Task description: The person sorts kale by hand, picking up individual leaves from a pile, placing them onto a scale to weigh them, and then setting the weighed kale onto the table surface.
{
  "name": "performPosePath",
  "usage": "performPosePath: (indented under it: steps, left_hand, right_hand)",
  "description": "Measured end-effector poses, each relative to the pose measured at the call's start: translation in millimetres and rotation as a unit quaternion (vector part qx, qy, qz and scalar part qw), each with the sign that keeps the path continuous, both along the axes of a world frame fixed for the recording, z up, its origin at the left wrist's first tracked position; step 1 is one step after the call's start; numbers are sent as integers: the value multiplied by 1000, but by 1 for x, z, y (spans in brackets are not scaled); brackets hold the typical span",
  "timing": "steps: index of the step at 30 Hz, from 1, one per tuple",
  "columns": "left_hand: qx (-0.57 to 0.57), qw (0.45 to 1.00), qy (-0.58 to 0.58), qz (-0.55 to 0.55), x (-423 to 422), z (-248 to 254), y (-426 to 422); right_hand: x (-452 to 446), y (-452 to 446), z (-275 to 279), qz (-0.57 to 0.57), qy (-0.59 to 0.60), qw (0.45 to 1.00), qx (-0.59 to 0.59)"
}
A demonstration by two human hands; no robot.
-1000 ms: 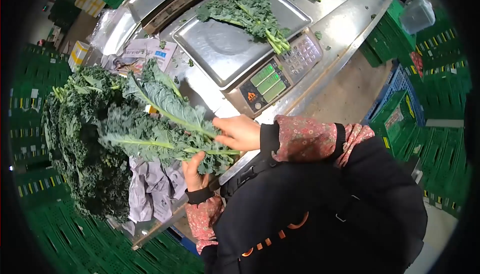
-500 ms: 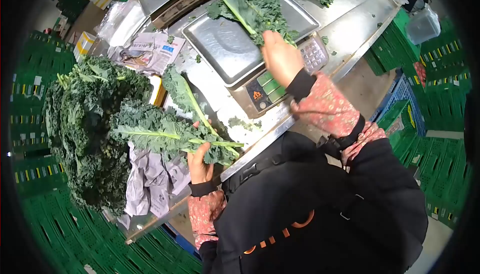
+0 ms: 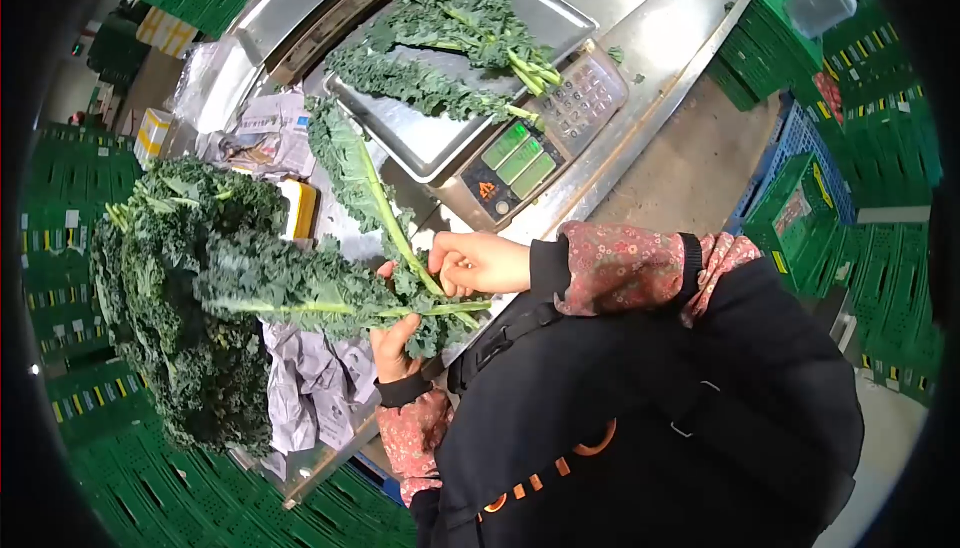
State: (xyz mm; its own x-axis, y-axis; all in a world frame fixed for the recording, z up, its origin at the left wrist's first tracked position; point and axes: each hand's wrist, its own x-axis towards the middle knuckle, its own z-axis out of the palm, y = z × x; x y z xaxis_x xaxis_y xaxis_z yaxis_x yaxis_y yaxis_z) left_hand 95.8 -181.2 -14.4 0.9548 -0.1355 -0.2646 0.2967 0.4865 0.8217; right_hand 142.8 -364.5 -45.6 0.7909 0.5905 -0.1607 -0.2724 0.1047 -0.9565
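The left hand (image 3: 397, 341) pinches a few frilly, blue-green kale leaves (image 3: 320, 283) with pale stems between thumb and fingers, at the near edge of the silvery metal counter (image 3: 690, 23). The right hand (image 3: 478, 265) is curled by the stem ends; whether it grips one, I cannot tell. The leaves look light, soft and easily torn; the stiffer stems probably offer the better hold.

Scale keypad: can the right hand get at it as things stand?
Probably yes: nothing seems to block the way from the right hand, by the lower kale, to the scale keypad. Stem ends of the upper kale reach only the keypad's left edge.
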Motion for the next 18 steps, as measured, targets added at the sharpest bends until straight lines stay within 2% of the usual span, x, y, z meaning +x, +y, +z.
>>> performPosePath:
  steps: [2,3,4,6,7,9,10,12,13,14,16,17,18]
  left_hand:
    - [27,999,-25,-1,3,-4,2]
    - [33,999,-16,-21,2,-3,2]
    - [32,999,-17,-26,1,-8,3]
    - [104,992,-64,-42,0,-21,9]
    - [68,996,-38,-31,-4,-15,0]
    - [48,998,-30,-16,-5,-18,-1]
    - [24,1000,-21,-2,-6,-20,-2]
    - [11,1000,-14,3,-6,-12,-7]
    - [10,1000,-8,2,-8,-14,-6]
    - [10,1000,-2,6,-10,-17,-4]
    - [39,996,80,23,-13,-33,10]
    - [57,992,105,31,-11,-33,11]
    - [59,995,55,50,-7,-28,6]
  right_hand:
    - [5,-5,5,-4,-135,991,-17]
    - [5,-8,10,38,-121,990,-57]
    - [3,-7,18,28,-93,990,-107]
    - [7,-4,27,27,57,988,-138]
    - [8,-3,29,27,55,989,-137]
    - [10,-1,31,23,63,972,-223]
    - [9,2,19,25,62,972,-224]
    - [7,11,-18,-15,-109,989,-96]
    - [8,13,-13,-16,-112,992,-59]
    - [9,12,-7,-12,-134,986,-94]
    - [14,13,0,-33,-199,969,-143]
    - [20,19,-12,-44,-157,974,-158]
    - [27,25,-25,-52,-116,976,-176]
